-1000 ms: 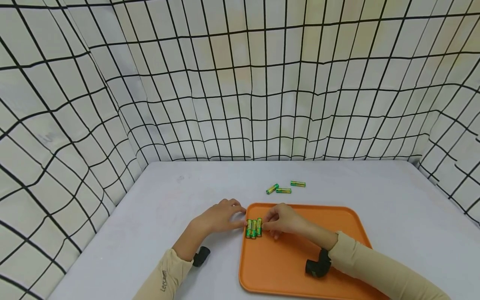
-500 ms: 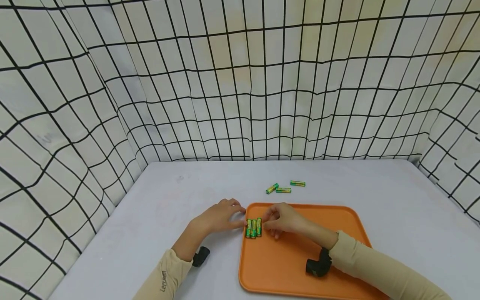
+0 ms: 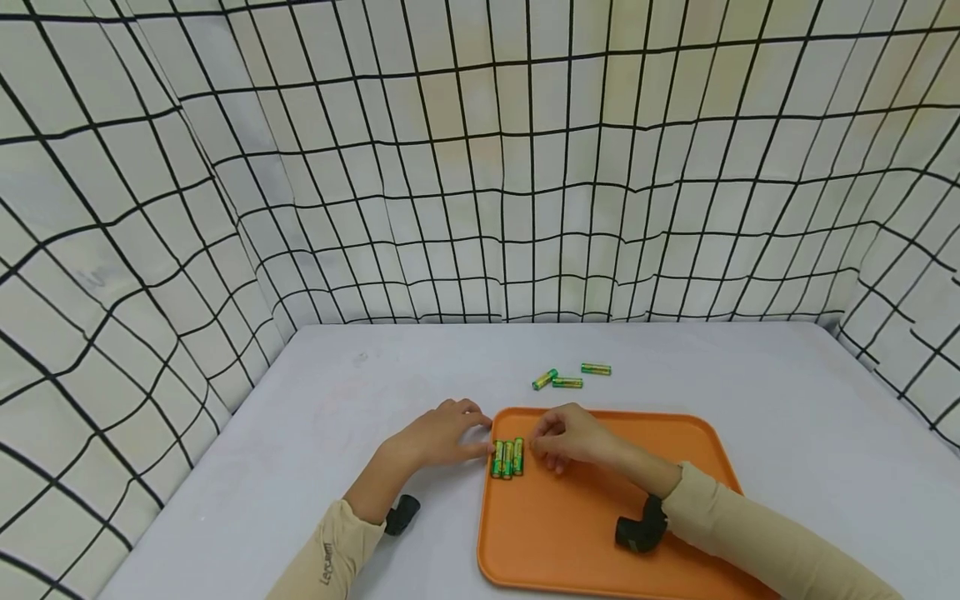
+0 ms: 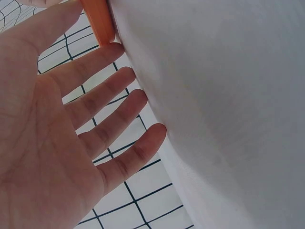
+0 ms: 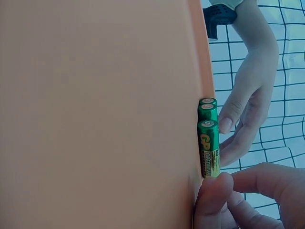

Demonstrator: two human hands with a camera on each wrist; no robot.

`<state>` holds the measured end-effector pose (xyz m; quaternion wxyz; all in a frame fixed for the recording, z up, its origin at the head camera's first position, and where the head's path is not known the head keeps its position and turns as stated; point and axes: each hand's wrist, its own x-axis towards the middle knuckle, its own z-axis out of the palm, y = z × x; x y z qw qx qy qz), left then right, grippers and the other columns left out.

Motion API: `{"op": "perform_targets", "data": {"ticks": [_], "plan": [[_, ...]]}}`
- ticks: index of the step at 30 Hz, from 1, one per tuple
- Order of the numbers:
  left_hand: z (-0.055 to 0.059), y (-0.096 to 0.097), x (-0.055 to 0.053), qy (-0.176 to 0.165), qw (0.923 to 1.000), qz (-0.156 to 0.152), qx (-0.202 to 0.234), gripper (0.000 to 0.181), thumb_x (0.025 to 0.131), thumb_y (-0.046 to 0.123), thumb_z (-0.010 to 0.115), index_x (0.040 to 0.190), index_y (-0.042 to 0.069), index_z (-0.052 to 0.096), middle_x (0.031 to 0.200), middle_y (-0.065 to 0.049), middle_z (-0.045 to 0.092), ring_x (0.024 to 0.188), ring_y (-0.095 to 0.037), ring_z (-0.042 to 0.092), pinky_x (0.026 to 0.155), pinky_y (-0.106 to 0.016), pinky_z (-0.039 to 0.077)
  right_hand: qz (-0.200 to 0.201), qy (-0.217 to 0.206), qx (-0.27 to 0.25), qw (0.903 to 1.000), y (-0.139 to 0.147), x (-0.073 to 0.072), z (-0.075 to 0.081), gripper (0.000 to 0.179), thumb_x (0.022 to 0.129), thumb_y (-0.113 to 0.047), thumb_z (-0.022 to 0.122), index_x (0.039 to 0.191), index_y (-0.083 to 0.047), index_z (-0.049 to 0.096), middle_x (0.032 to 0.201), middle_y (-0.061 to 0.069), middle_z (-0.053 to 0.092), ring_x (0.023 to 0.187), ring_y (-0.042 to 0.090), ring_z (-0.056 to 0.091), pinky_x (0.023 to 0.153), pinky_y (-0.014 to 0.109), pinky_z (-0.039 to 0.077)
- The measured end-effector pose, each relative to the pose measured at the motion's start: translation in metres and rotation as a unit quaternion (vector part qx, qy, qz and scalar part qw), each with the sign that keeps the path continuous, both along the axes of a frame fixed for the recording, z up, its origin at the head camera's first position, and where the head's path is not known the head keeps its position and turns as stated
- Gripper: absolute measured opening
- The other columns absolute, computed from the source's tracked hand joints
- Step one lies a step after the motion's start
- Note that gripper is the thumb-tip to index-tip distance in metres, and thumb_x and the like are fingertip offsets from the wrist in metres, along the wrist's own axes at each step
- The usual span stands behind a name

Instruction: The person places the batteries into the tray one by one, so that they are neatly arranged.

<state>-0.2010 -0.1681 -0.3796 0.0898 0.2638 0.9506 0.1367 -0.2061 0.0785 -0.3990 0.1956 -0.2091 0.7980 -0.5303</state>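
Three green-and-yellow batteries [image 3: 507,458] lie side by side along the left edge of an orange tray [image 3: 570,533]. My left hand [image 3: 442,433] is at that edge, its fingers spread and thumb tip beside the leftmost battery. In the left wrist view its fingers [image 4: 102,100] are extended, with the index fingertip at the tray's rim. My right hand [image 3: 573,437] hovers over the tray just right of the row, fingers curled, thumb and index tips together and nothing seen between them. In the right wrist view those fingertips overlap the lower end of the nearest battery [image 5: 208,148].
Behind the tray, three more batteries [image 3: 567,382] lie loose on the white table [image 3: 360,367]. Black wrist devices [image 3: 641,527] are worn under both forearms. A white wall with a black grid [image 3: 525,208] encloses the back and sides.
My right hand has shifted slightly right, widening the gap to the row of batteries. The left hand and all the batteries keep their places.
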Motion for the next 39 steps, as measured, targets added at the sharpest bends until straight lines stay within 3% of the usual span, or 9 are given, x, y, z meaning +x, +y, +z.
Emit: {"op": "perform_targets", "data": {"ticks": [12, 32, 39], "plan": [[0.0, -0.001, 0.001, 0.0, 1.0, 0.002, -0.005, 0.044, 0.093, 0.042, 0.065, 0.126, 0.013, 0.064, 0.131, -0.008, 0.055, 0.12, -0.029, 0.05, 0.102, -0.048, 0.042, -0.026, -0.009, -0.004, 0.9996, 0.005, -0.009, 0.002, 0.015, 0.092, -0.007, 0.064, 0.096, 0.007, 0.066, 0.079, 0.009, 0.069, 0.061, 0.015, 0.063, 0.056, 0.03, 0.056], [0.003, 0.0, 0.003, 0.004, 1.0, 0.005, -0.005, 0.044, 0.092, 0.041, 0.066, 0.125, 0.012, 0.065, 0.129, -0.009, 0.056, 0.118, -0.029, 0.052, 0.101, -0.048, 0.043, -0.022, 0.044, 0.015, 0.9987, 0.017, -0.027, 0.005, 0.022, 0.093, -0.014, 0.065, 0.101, 0.006, 0.068, 0.076, 0.01, 0.067, 0.057, 0.018, 0.062, 0.054, 0.033, 0.055], [0.003, 0.001, 0.003, 0.002, 1.0, 0.005, -0.004, 0.044, 0.092, 0.041, 0.065, 0.125, 0.013, 0.065, 0.129, -0.008, 0.056, 0.118, -0.029, 0.052, 0.101, -0.048, 0.043, -0.023, 0.042, 0.024, 0.9986, 0.017, -0.028, 0.004, 0.019, 0.093, -0.011, 0.064, 0.101, 0.005, 0.068, 0.078, 0.008, 0.068, 0.058, 0.015, 0.061, 0.055, 0.031, 0.054]]}}
